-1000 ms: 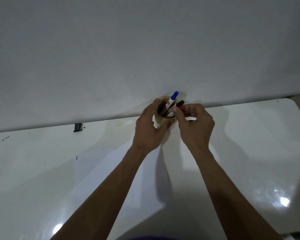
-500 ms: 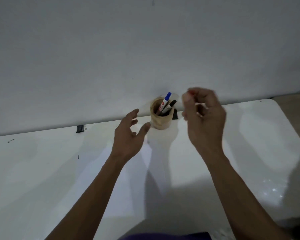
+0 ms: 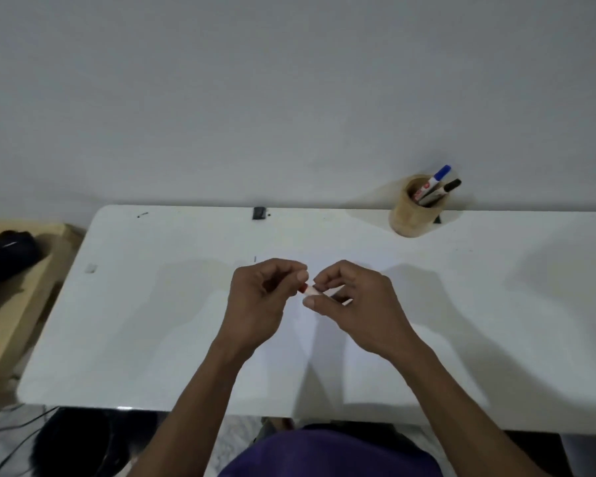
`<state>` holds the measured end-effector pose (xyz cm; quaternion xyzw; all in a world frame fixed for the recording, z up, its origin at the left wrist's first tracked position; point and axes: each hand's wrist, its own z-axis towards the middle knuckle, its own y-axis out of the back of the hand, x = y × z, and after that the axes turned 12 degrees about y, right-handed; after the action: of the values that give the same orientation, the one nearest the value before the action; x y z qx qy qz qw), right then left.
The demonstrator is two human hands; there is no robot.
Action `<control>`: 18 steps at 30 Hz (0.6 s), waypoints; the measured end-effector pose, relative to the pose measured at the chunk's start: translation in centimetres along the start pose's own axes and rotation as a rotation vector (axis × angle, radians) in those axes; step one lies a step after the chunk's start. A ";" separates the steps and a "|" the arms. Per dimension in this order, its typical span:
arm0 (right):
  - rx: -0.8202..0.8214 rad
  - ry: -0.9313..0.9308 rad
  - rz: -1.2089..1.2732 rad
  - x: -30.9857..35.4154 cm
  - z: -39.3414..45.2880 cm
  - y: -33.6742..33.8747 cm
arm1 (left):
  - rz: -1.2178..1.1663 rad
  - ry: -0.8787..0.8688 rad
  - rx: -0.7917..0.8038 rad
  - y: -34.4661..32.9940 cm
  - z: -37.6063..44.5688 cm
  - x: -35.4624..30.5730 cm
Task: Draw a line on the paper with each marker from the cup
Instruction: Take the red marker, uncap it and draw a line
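A red marker (image 3: 308, 290) is held level between my hands above the white paper (image 3: 303, 366) at the table's middle. My left hand (image 3: 260, 301) pinches its red cap end, and my right hand (image 3: 355, 304) grips its white barrel. Most of the marker is hidden by my fingers. A tan cup (image 3: 414, 211) stands at the back right against the wall, apart from both hands. In it lean a blue-capped marker (image 3: 432, 182) and a black-capped marker (image 3: 443, 191).
The white table (image 3: 135, 321) runs from a rounded left corner to the right frame edge. A small black clip (image 3: 259, 213) sits at its back edge. A wooden surface (image 3: 11, 304) with a dark bag (image 3: 7, 251) lies left. The wall stands close behind.
My right hand has drawn the red marker out of the cup and brought it toward me. My left hand let go of the cup and took the marker's cap end. The view shifted left.
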<state>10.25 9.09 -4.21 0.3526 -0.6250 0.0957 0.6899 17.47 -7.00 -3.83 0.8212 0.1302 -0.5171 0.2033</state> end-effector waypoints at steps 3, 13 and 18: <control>0.084 -0.023 -0.084 0.9 -0.5 -1.4 | -0.098 0.023 -0.083 3.1 -0.5 2.0; -0.426 -0.220 0.544 2.6 -2.5 -6.1 | 0.100 0.017 0.081 8.7 -2.2 5.7; -0.480 -0.344 0.810 2.3 -2.9 -9.8 | 0.090 0.025 0.113 8.6 -2.1 5.8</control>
<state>18.66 2.94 -5.58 -0.0762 -0.8209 0.1499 0.5458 25.29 -13.62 -6.50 0.8428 0.0664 -0.5035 0.1781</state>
